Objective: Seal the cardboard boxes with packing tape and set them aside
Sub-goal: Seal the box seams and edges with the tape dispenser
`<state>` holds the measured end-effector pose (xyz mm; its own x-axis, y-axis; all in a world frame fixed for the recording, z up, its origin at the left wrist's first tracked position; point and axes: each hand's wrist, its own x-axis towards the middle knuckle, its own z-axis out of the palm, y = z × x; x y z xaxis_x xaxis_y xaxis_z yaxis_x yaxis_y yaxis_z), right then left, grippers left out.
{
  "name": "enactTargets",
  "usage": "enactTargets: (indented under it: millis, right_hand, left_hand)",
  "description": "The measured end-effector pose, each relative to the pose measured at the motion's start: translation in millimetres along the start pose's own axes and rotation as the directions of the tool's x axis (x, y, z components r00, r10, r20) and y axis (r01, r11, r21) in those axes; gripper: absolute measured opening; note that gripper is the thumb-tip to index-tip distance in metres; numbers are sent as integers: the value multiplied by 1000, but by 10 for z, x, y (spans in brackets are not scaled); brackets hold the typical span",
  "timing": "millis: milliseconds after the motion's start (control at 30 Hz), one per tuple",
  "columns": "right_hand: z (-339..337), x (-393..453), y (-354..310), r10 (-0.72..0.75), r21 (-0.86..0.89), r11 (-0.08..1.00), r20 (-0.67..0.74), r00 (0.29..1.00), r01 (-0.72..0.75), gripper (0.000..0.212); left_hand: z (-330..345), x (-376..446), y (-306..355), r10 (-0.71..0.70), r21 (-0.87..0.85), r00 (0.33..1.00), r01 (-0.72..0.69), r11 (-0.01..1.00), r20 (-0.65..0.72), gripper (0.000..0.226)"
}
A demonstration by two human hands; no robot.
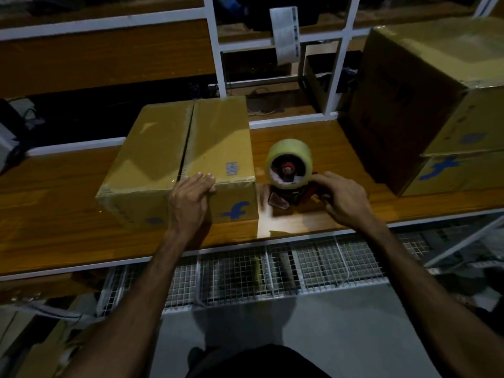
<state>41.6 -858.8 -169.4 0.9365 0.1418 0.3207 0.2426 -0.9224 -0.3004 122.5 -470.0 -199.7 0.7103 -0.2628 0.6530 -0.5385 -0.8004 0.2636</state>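
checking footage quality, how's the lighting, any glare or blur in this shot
Head view: dim overall, with dark shelves behind; a bright glare patch on the table near the tape dispenser; slight motion blur around the right hand; wide-angle bending of the straight edges.

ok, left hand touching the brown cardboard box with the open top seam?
Touching. The head view shows the left hand resting flat on the near top edge of the brown cardboard box.

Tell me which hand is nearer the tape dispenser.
Right. The right hand is at the tape dispenser, fingers curled around its red handle. The left hand rests on the near top edge of the unsealed box, beside the dispenser.
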Motion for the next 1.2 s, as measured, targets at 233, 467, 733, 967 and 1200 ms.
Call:
enactTargets:
  millis: [233,467,733,967,1200]
  right_hand:
    - [271,76,-147,94,-130,986,-57,994,-101,50]
    - [263,219,-224,53,-172,983,-30,998,-58,54]
    - [110,174,-33,165,-324,942,224,960,-87,67]
    - [296,138,89,357,171,900,240,903,-401,63]
    - [383,478,96,407,524,555,506,761,-646,69]
  left_hand:
    - [9,-9,18,-48,-46,999,48,998,-3,32]
    - [-5,4,27,-61,-50,998,62,997,20,33]
    - [-82,-43,-38,-72,-43,997,73,996,25,33]
    - [-91,-59,-7,-109,-49,994,110,993,29,32]
    - [-108,-33,317,-217,28,975,216,976,47,30]
